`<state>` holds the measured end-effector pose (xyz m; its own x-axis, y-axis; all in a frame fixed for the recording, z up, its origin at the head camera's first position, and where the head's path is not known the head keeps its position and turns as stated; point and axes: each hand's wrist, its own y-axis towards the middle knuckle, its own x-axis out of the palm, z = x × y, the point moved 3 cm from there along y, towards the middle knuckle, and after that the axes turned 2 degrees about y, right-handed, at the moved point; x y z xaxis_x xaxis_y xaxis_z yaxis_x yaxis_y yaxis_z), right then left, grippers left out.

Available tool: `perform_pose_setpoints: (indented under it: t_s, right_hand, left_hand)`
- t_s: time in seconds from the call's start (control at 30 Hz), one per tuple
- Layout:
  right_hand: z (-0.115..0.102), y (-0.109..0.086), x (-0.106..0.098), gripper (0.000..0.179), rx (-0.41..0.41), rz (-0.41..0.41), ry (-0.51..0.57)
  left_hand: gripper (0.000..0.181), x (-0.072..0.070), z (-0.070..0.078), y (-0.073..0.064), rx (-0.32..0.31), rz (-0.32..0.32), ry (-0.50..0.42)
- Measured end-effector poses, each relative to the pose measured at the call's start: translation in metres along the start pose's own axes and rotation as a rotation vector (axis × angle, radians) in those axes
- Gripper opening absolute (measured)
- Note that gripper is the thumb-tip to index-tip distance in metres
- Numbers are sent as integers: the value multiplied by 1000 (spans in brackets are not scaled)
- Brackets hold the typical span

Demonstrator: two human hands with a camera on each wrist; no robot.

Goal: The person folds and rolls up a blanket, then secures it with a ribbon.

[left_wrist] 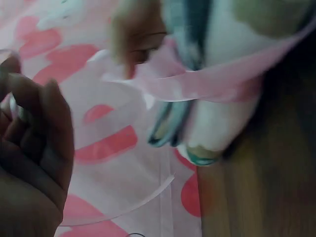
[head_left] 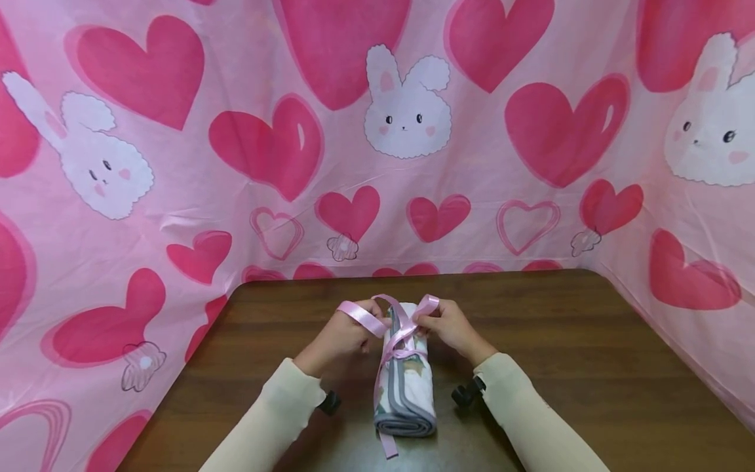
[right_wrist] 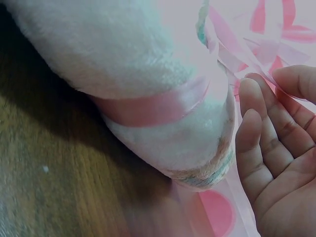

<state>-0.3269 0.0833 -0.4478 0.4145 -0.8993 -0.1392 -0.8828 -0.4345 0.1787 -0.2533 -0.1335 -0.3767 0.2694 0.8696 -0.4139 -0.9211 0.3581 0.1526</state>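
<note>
A rolled blanket [head_left: 415, 387], white with a print and grey edging, lies lengthwise on the table. A pink satin ribbon [head_left: 404, 333] runs around its middle and crosses on top. At the roll's left, my left hand [head_left: 345, 333] holds one length of ribbon, which loops over the knuckles. My right hand [head_left: 453, 326] pinches another length between thumb and fingers on the right side. The right wrist view shows the ribbon band [right_wrist: 158, 107] flat against the fleecy blanket [right_wrist: 118, 54]. In the left wrist view, the curled left fingers [left_wrist: 59, 128] partly hide their hold.
The brown wooden table [head_left: 531, 380] extends on both sides of the roll. A pink cloth [head_left: 413, 177] with hearts and rabbits hangs behind it and along both sides. One ribbon tail [head_left: 388, 446] sticks out below the near end of the roll.
</note>
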Motion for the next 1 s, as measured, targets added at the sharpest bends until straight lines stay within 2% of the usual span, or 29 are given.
perform_pose_setpoints:
  t_s: [0.07,0.13,0.2,0.27,0.4,0.47,0.77,0.87,1.0]
  right_hand:
    - [-1,0,0,21,-2,1,0]
    - [-2,0,0,21,0,4,-4]
    - [-2,0,0,21,-2,3,-9]
    - [-2,-1,0,23,-9,-1,-12]
    - [-3,-1,1,25,-22,-7,-14]
    - [-3,-1,1,24,-26,-5,-9]
    - [-5,-2,2,21,-47,-20,19]
    - [-5,-2,2,21,-52,-23,30]
    - [-5,-2,0,20,-53,-17,24]
  left_hand:
    - [20,10,-3,0,-18,9,107]
    - [14,18,-6,1,-11,17,217]
    - [12,24,-10,2,-30,13,254]
    - [14,30,-11,2,-5,-6,306]
    - [25,36,-11,2,27,-61,326]
    - [26,37,-10,3,48,-62,345]
    - [11,41,-11,7,123,37,590]
    - [10,40,-11,4,153,59,619]
    - [17,35,-11,3,153,85,632]
